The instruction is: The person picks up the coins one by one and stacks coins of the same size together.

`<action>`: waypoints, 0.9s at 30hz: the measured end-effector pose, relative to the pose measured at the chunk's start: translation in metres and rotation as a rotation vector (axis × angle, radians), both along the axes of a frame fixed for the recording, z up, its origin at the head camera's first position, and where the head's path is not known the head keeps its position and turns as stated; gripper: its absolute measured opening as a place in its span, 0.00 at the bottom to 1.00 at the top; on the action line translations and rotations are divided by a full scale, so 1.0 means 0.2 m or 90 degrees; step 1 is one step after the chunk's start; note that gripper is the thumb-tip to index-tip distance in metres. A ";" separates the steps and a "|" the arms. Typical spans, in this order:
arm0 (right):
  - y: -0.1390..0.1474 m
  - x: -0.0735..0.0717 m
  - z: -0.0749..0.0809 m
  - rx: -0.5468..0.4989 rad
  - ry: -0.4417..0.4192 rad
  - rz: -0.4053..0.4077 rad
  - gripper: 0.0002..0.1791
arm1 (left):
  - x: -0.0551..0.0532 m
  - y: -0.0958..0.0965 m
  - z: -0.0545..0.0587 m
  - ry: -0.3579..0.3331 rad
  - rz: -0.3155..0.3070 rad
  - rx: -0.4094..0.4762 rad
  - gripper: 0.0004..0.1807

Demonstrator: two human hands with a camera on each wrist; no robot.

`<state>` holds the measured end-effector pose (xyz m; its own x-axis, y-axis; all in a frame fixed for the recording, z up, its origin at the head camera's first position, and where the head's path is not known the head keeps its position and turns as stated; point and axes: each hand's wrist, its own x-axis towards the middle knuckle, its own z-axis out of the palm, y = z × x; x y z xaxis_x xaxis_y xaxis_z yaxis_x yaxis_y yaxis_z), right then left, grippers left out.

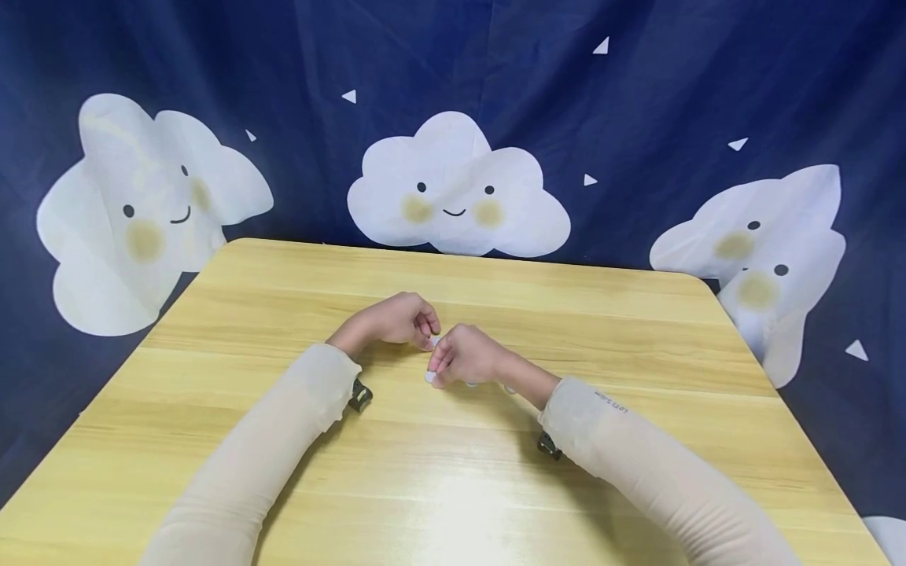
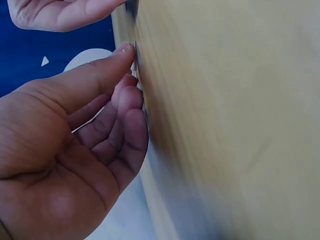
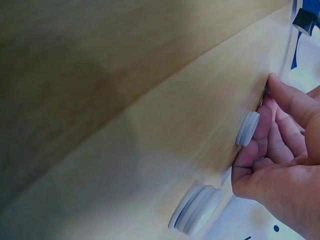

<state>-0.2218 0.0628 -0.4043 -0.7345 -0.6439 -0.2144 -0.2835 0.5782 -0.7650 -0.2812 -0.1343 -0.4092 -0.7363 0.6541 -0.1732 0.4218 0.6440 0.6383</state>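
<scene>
Near the middle of the wooden table (image 1: 453, 456), both hands are down at its surface. My left hand (image 1: 402, 318) pinches a thin white disc (image 1: 435, 339) between thumb and fingers; only the disc's edge shows in the left wrist view. Just nearer and to the right, my right hand (image 1: 469, 358) has thumb and fingertips together at another white disc (image 1: 430, 377). In the right wrist view, a small stack of white discs (image 3: 247, 128) stands beside the curled fingers, and a thicker stack (image 3: 195, 210) is closer to the wrist. Another white piece (image 3: 226, 175) is partly hidden behind.
Behind the table's far edge hangs a dark blue curtain (image 1: 602, 118) with printed white clouds. Black wrist cameras (image 1: 359, 395) sit under both beige sleeves (image 1: 248, 448). The two hands are very close together, fingertips almost meeting.
</scene>
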 end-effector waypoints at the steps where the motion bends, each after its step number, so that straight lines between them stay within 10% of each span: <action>1: 0.00 0.00 0.00 0.001 0.003 0.001 0.06 | -0.01 0.00 0.00 -0.003 -0.002 -0.001 0.10; 27: -0.01 0.00 0.00 0.003 -0.005 -0.003 0.06 | 0.03 -0.02 0.06 -0.004 -0.019 -0.082 0.05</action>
